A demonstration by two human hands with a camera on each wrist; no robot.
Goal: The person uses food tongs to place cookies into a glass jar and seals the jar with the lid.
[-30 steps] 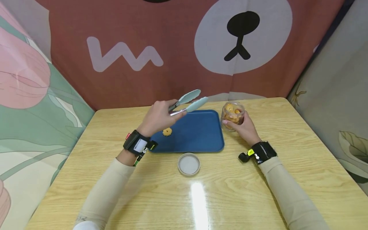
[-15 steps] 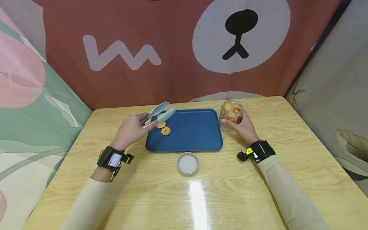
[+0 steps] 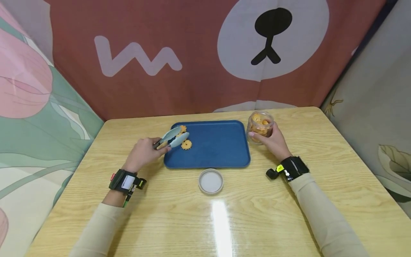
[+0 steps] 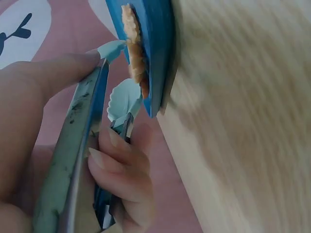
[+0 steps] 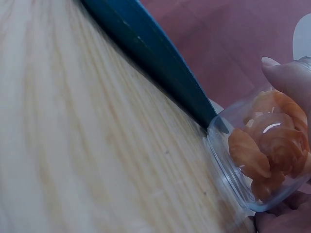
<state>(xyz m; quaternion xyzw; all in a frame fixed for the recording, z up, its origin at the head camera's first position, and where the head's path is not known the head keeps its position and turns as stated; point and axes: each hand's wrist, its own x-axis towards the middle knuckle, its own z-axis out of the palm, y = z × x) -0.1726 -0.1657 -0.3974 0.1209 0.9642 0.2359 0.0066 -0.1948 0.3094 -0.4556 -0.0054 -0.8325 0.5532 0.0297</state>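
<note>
Left of frame centre: left hand (image 3: 142,153), thumb and fingers holding tongs (image 3: 179,140), tips of tongs parted, over left end of blue tray (image 3: 215,146). Near tips, on tray: small group of scalloped cookies (image 3: 186,146); contact with tips impossible to tell. In middle, just below tray: round lid (image 3: 210,181). Right of centre: clear jar (image 3: 258,130), upright beside tray, more cookies inside, gripped between thumb and fingers of right hand (image 3: 276,144).

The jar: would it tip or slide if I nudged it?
If let go, the jar would probably slide before tipping, since it looks squat and upright. The glossy table likely offers little resistance. Smooth and clear, the jar may also feel slippery, though the right hand grips it.
</note>
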